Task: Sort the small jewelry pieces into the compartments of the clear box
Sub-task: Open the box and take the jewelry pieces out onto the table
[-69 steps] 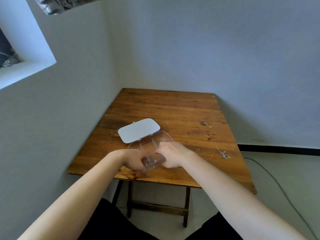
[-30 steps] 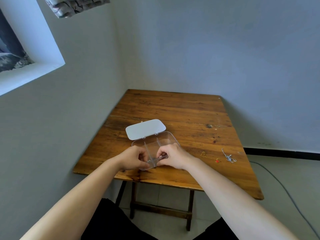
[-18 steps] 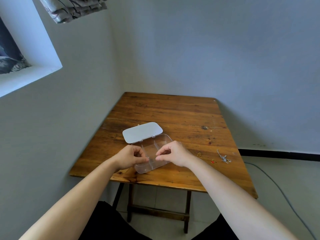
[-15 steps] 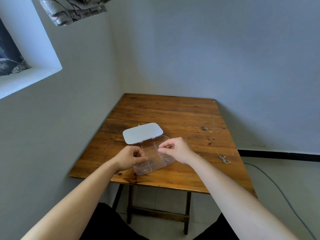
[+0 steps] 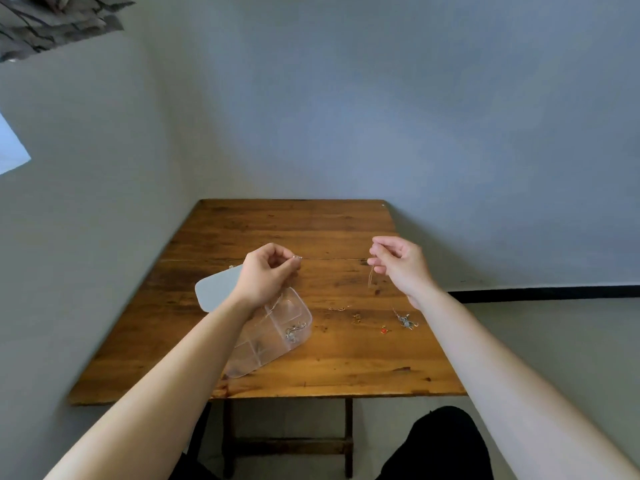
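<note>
The table (image 5: 298, 233) is warm brown wood with darker grain streaks and a few near-black knots. On it, the box (image 5: 277, 336) is colourless and clear, its open lid (image 5: 216, 289) a pale, frosted grey-white. Inside the box lies a silver-toned piece (image 5: 293, 331). To the right of the box sit a small gold-coloured piece (image 5: 356, 317), a tiny red-orange bead (image 5: 384, 329) (the brightest spot there) and a silver-grey charm (image 5: 404, 320). Behind the table, the wall (image 5: 381, 116) is a plain, flat blue-grey.
</note>
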`<state>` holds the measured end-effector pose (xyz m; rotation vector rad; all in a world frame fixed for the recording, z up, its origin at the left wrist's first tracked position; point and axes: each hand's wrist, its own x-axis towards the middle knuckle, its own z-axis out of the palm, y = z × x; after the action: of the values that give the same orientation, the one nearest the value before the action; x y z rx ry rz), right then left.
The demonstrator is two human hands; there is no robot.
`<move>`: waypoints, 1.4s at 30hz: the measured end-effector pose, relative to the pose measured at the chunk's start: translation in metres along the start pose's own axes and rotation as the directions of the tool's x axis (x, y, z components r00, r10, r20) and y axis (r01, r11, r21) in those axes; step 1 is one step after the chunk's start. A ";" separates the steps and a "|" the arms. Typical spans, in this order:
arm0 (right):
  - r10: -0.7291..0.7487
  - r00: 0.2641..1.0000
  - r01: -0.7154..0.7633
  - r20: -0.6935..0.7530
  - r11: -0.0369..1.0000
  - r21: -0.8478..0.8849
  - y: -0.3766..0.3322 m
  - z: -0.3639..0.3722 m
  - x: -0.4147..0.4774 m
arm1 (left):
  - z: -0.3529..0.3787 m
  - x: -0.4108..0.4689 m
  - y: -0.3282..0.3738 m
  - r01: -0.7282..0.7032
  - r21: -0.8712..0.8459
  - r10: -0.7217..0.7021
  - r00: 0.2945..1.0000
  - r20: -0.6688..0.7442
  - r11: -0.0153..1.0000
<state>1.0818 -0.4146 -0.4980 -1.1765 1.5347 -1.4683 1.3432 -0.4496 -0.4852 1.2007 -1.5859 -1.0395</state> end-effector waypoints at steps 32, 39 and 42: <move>0.181 0.983 -0.138 0.029 0.837 -0.530 0.099 -0.027 0.052 | 0.111 0.078 -0.071 0.241 0.300 -0.304 0.935 0.183 0.923; 0.120 0.986 -0.036 0.114 0.826 -0.562 0.075 -0.001 0.025 | 0.063 0.054 -0.060 0.103 0.358 -0.126 0.991 0.043 0.928; 0.084 0.980 0.035 0.179 0.818 -0.574 0.062 0.021 0.009 | 0.034 0.036 -0.059 0.040 0.452 -0.048 0.999 0.007 0.891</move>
<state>1.0892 -0.4333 -0.5610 -1.5819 1.9067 -0.8380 1.3200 -0.4919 -0.5449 1.5436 -1.8869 -0.7246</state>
